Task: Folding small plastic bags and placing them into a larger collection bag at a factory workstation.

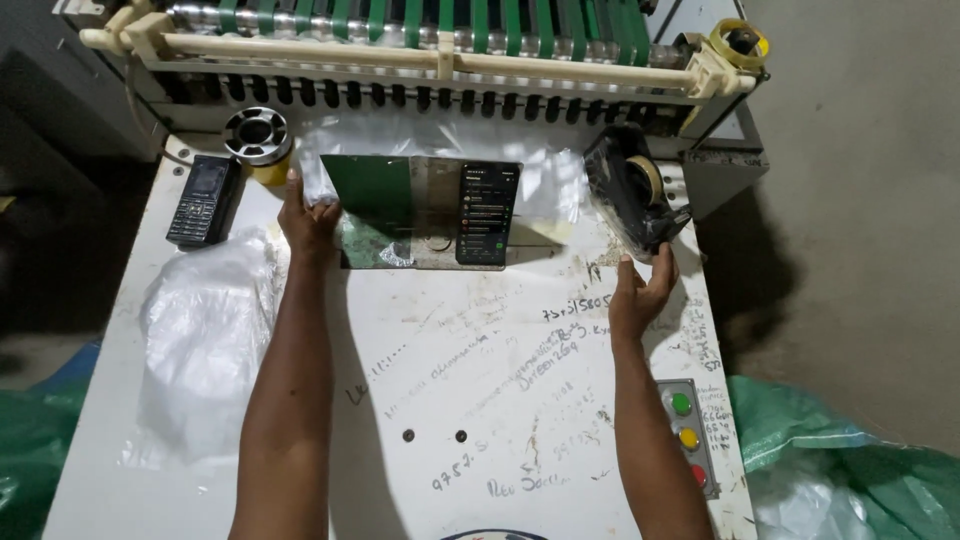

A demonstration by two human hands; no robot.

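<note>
Pinning the clear plastic sheet (440,165) flat under the machine's rollers (400,25), my left hand (308,218) presses its corner fingers-down, while my right hand (640,290) cups open, touching the black tape dispenser (630,195) on the surface (480,400).

I count two phones up here, one black keypad handset (203,201) at the far left and one smartphone (487,213) with its screen lit on the green plate (375,190), and that plate is the only one. Two tape rolls, one on the left (258,136) and one yellowish at the machine's right corner (741,42), plus one black tape dispenser (630,190). Three round buttons (689,437) on the panel, green, yellow, red, one pile of clear plastic bags (205,340), and my two hands, left (308,222) and right (640,292).
</note>
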